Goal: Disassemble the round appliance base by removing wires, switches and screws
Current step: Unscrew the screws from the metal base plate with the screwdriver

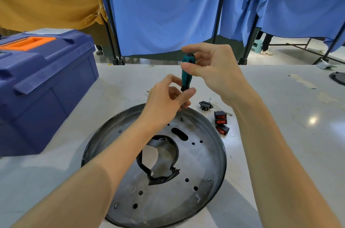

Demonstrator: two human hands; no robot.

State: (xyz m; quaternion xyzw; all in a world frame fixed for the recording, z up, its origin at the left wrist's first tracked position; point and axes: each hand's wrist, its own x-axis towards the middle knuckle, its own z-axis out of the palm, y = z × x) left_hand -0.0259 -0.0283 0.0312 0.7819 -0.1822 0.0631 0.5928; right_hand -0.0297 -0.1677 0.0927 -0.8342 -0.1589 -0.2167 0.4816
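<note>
Right hand (211, 71) pinches screwdriver (187, 71) handle top; left hand (166, 104) steadies its lower end. Tip sits on a screw (181, 119) in round base (209, 156). Three red switches (221, 121) lie beside it on tabletop (280, 115).

Head-worn view, downward, close over table (280, 115)

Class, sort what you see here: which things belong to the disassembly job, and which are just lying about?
Job: round base, screwdriver, screw, left hand, right hand, removed red switches, black socket.
Lying about: blue toolbox, blue curtains.
</note>
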